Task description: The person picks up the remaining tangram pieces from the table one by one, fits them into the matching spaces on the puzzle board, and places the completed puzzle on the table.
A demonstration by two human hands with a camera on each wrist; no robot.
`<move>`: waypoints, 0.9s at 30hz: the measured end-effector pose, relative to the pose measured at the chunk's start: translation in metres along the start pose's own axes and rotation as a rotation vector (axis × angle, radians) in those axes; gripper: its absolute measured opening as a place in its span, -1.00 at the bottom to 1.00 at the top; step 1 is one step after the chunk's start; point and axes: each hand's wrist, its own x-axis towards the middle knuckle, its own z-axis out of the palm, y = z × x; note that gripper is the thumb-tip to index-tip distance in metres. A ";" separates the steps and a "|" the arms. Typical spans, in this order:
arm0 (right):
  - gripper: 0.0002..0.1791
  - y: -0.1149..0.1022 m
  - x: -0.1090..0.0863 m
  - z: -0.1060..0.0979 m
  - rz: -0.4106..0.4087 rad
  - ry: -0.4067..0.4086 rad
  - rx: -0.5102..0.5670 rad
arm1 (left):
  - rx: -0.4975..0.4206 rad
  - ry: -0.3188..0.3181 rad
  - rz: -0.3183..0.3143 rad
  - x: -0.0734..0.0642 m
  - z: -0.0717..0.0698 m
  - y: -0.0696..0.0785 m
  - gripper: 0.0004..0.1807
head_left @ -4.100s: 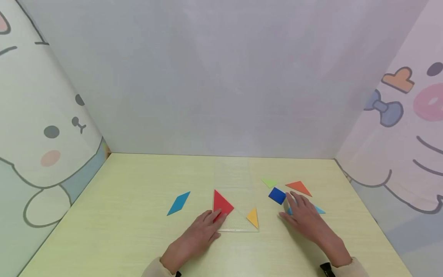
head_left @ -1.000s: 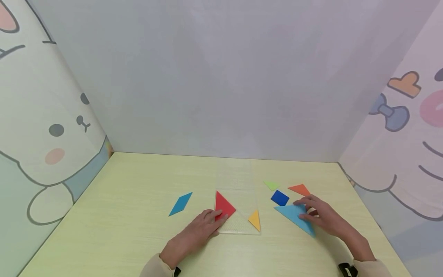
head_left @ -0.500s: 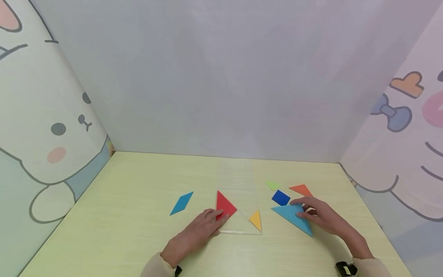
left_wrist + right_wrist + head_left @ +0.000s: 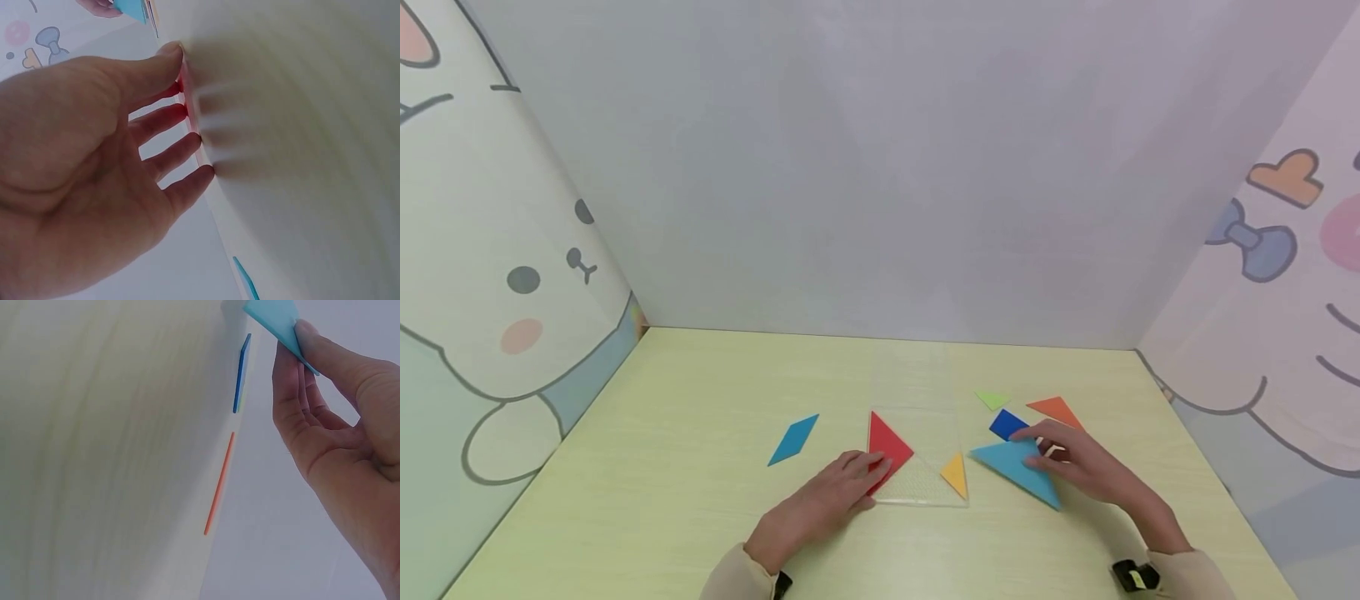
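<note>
In the head view my right hand (image 4: 1078, 461) pinches a large light blue triangle tangram piece (image 4: 1018, 469) between thumb and fingers. The right wrist view shows this light blue triangle (image 4: 278, 322) lifted off the table. My left hand (image 4: 823, 504) rests with fairly straight fingers on a large red triangle piece (image 4: 887, 442). That red piece lies at the left side of a clear plastic tray (image 4: 917, 492). A small yellow triangle (image 4: 956, 477) sits at the tray's right edge. In the left wrist view the left fingertips (image 4: 203, 175) touch down along the red piece and the surface beside it.
A blue parallelogram (image 4: 793, 440) lies left of the tray. To its right are a small green triangle (image 4: 993, 399), a dark blue square (image 4: 1007, 423) and an orange triangle (image 4: 1056, 410), partly behind the right hand. A pale wall (image 4: 880, 167) closes off the table's back.
My right hand has picked up the light blue triangle, turned it and brought it left toward the tray. The left hand stays on the red triangle.
</note>
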 end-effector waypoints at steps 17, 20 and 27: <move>-0.65 -0.012 0.023 0.014 -0.036 -0.059 0.069 | -0.026 -0.003 0.060 -0.003 -0.003 -0.006 -0.42; -0.66 -0.015 0.028 0.016 -0.036 -0.075 0.064 | -0.016 -0.001 0.065 -0.003 -0.002 -0.007 -0.42; -0.68 -0.020 0.038 0.021 -0.029 -0.112 0.043 | -0.042 -0.009 0.036 -0.001 -0.001 -0.007 -0.42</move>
